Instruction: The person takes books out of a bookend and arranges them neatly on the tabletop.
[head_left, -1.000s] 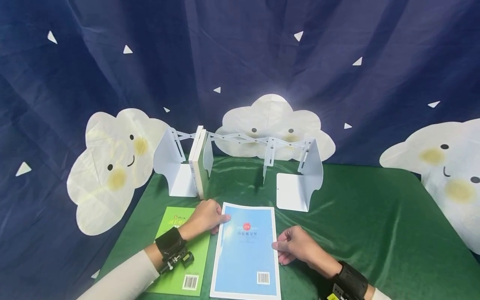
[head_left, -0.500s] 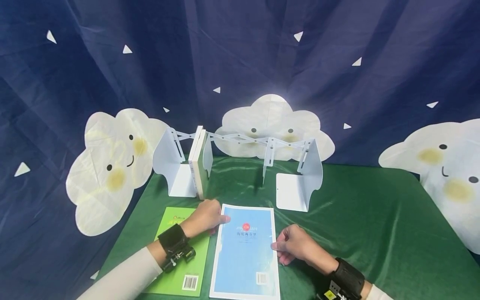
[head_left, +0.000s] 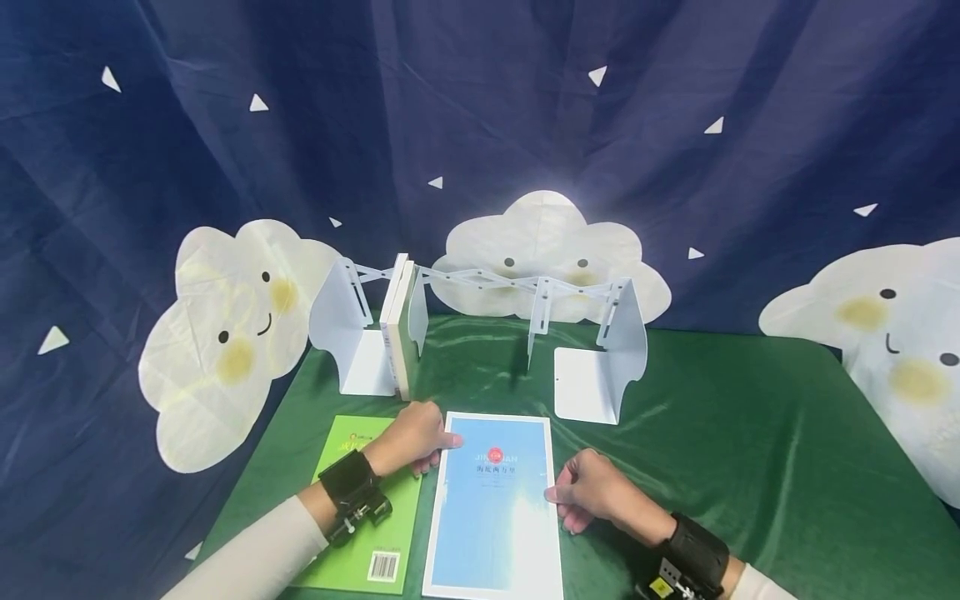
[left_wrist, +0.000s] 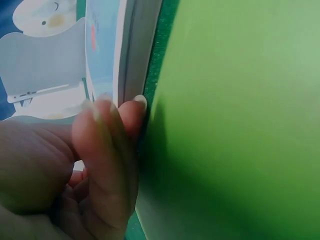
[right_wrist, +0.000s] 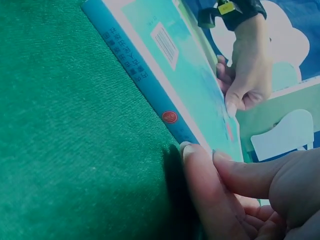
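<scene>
A blue book [head_left: 491, 508] with a white border lies in front of me, its back cover up. My left hand [head_left: 411, 437] grips its left edge near the far corner, the thumb on the cover and other fingers by the page edges [left_wrist: 134, 60]. At the opposite side, my right hand [head_left: 596, 492] pinches the spine edge between thumb and fingers; the blue spine [right_wrist: 145, 82] shows in the right wrist view. Under my left wrist lies a green book [head_left: 367, 508], partly hidden by that arm.
Behind the books stands a white expandable bookend rack [head_left: 480, 279] with several upright plates. Two books [head_left: 401, 333] stand upright in its left section. A green cloth [head_left: 735, 433] covers the table, and a dark blue curtain [head_left: 480, 100] with clouds hangs behind.
Both hands keep their hold on the blue book and have barely moved. Glare on its cover has shifted toward the lower right, and its upper edge looks straighter.
</scene>
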